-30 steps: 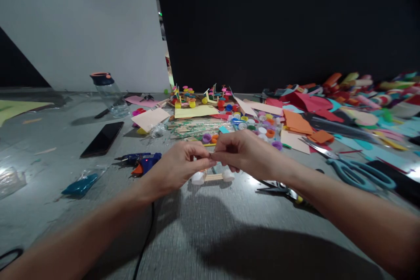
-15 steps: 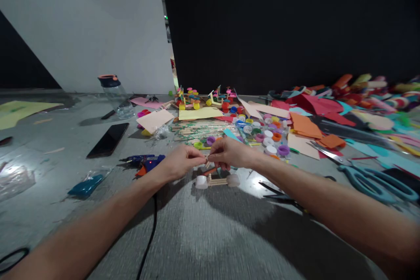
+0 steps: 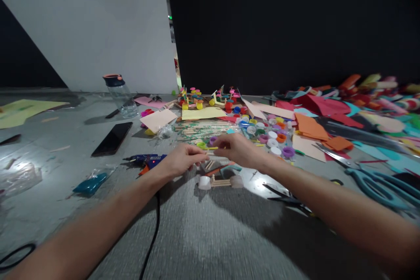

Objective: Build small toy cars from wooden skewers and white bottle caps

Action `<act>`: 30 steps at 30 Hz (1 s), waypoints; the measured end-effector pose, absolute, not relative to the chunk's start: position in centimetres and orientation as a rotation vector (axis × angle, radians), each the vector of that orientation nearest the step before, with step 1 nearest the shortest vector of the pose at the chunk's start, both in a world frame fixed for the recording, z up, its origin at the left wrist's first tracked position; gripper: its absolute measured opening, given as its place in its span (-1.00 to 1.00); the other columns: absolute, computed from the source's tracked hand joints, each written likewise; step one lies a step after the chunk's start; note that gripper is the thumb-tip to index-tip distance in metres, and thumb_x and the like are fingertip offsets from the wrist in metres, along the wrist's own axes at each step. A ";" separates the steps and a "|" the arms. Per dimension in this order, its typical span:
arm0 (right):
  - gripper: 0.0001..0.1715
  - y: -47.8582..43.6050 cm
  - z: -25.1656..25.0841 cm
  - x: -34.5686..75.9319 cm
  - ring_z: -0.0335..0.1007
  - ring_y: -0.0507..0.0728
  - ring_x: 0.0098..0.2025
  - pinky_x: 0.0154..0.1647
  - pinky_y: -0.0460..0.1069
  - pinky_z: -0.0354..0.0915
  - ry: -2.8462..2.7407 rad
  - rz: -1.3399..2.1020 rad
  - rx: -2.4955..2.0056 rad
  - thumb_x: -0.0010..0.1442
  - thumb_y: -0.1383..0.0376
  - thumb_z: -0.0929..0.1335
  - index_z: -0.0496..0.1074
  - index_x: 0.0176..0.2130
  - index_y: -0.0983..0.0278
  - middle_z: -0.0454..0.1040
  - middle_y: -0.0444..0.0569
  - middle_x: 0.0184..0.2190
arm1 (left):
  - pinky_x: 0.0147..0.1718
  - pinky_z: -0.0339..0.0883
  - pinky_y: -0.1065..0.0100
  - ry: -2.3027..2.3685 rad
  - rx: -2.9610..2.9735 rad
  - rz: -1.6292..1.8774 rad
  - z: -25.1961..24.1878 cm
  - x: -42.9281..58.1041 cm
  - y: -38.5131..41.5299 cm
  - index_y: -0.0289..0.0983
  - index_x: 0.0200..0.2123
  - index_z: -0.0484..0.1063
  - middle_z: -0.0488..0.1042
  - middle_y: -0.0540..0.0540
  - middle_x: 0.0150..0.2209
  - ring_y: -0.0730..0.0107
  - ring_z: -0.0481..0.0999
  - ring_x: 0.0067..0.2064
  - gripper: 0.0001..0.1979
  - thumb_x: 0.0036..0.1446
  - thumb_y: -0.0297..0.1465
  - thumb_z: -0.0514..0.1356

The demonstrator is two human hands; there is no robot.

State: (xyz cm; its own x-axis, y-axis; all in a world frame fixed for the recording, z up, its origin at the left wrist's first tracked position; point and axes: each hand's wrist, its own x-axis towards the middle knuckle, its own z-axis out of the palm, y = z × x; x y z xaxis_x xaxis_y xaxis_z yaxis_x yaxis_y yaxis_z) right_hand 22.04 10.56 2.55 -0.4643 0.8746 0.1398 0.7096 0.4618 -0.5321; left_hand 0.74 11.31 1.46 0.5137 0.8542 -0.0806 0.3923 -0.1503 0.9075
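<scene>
My left hand (image 3: 181, 160) and my right hand (image 3: 236, 148) reach out over the grey table, fingertips pinched close together above a heap of small sticks (image 3: 215, 164). What either pinch holds is too small and blurred to name. Just in front of them lies a small stick frame with white bottle caps at its ends (image 3: 220, 181). Behind the hands lie several coloured bottle caps (image 3: 274, 138) and a bundle of craft sticks (image 3: 200, 129).
A blue glue gun (image 3: 147, 160) lies left of my hands, its cord running toward me. A black phone (image 3: 112, 138), a clear bottle (image 3: 120, 94) and a blue packet (image 3: 89, 183) are further left. Teal scissors (image 3: 380, 181), black scissors (image 3: 288, 199) and coloured paper scraps (image 3: 315, 127) fill the right.
Both hands have moved away from me toward the sticks and caps and drawn slightly apart. The stick frame with white caps now lies uncovered in front of them.
</scene>
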 end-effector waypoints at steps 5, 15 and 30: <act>-0.75 8.7 3.3 21.6 0.39 0.09 -0.26 -0.22 0.00 0.29 -2.337 0.374 -1.089 0.24 0.24 0.46 0.48 -0.09 0.26 0.48 -0.04 -0.24 | -0.51 0.10 0.44 0.941 1.560 0.629 2.4 1.3 10.2 -0.30 -0.56 0.45 0.33 0.03 -0.53 0.50 0.23 -0.50 -0.66 0.02 -0.14 0.29; -0.76 7.6 4.3 21.7 0.38 0.20 0.01 0.04 0.09 0.30 -2.293 0.142 -0.935 0.36 0.20 0.36 0.53 -0.04 0.24 0.40 0.09 0.01 | -0.30 0.33 0.40 0.741 1.336 0.941 2.5 1.5 9.6 -0.28 -0.22 0.54 0.51 -0.05 -0.26 0.43 0.45 -0.28 -0.76 0.03 -0.32 0.39; -0.68 7.3 5.6 19.8 0.44 0.23 0.04 0.06 0.13 0.37 -2.239 0.064 -0.911 0.39 0.25 0.33 0.47 0.07 0.32 0.47 0.15 0.06 | -0.13 0.47 0.31 0.607 1.107 1.153 3.8 1.1 9.0 -0.30 -0.20 0.55 0.58 -0.05 -0.25 0.40 0.56 -0.22 -0.68 -0.08 -0.50 0.46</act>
